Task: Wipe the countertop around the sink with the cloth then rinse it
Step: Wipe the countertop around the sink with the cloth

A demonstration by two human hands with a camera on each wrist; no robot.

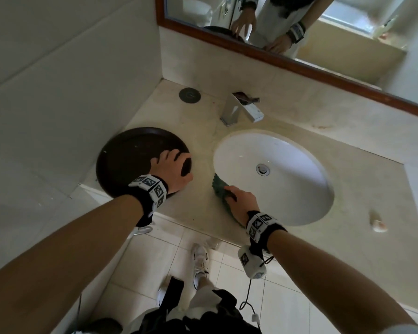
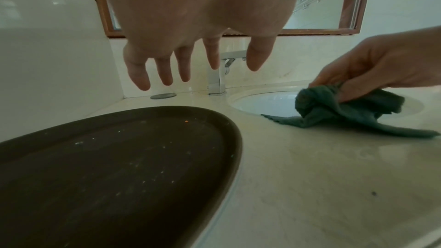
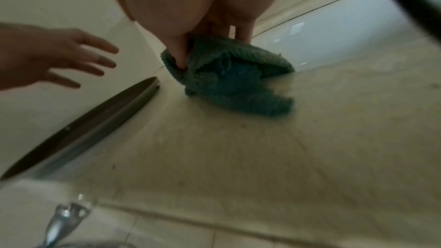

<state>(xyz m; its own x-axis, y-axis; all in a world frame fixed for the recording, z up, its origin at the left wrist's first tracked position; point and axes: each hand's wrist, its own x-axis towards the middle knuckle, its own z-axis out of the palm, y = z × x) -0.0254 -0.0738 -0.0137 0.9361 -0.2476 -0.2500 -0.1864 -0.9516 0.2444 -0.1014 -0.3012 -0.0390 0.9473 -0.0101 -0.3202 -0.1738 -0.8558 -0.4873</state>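
Note:
A teal cloth (image 1: pixel 219 186) lies bunched on the beige countertop (image 1: pixel 196 206), at the left rim of the white oval sink (image 1: pixel 299 189). My right hand (image 1: pixel 229 192) pinches the cloth from above; in the right wrist view the thumb and fingers of that hand (image 3: pixel 210 44) dig into the cloth (image 3: pixel 233 82), part of which trails flat on the counter. My left hand (image 1: pixel 179 165) hovers over the right edge of a dark round tray (image 1: pixel 121 160). In the left wrist view its fingers (image 2: pixel 211 67) hang spread and hold nothing above the tray (image 2: pixel 119 167).
A chrome faucet (image 1: pixel 241 109) stands behind the sink, with a round metal cap (image 1: pixel 190 95) to its left. A pale soap piece (image 1: pixel 378 221) lies at the right. The tiled wall bounds the left side, and a framed mirror (image 1: pixel 299 32) hangs behind.

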